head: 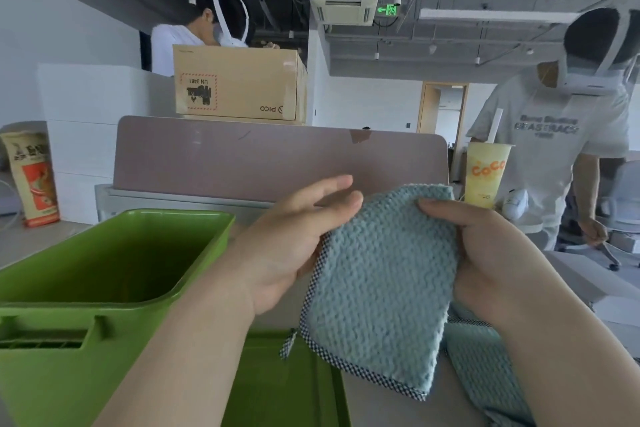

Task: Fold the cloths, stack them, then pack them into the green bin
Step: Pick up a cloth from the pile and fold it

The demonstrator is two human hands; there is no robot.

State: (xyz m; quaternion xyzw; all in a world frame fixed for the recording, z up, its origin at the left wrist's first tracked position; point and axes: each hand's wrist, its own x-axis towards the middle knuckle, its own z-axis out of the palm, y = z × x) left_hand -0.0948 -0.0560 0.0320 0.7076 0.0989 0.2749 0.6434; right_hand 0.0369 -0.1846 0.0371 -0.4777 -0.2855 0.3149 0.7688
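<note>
I held one folded teal cloth [377, 288] in the air beside the green bin [104, 307], right hand [491, 253] gripping its edge, left hand [287, 246] touching it with loose fingers, while a second cloth [485, 374] lay below on the table [374, 409] and nothing looked stacked or packed yet

R hand [491, 253] grips blue cloth [381, 288], L hand [291, 239] on its edge; green bin [52, 374] at left.
</note>
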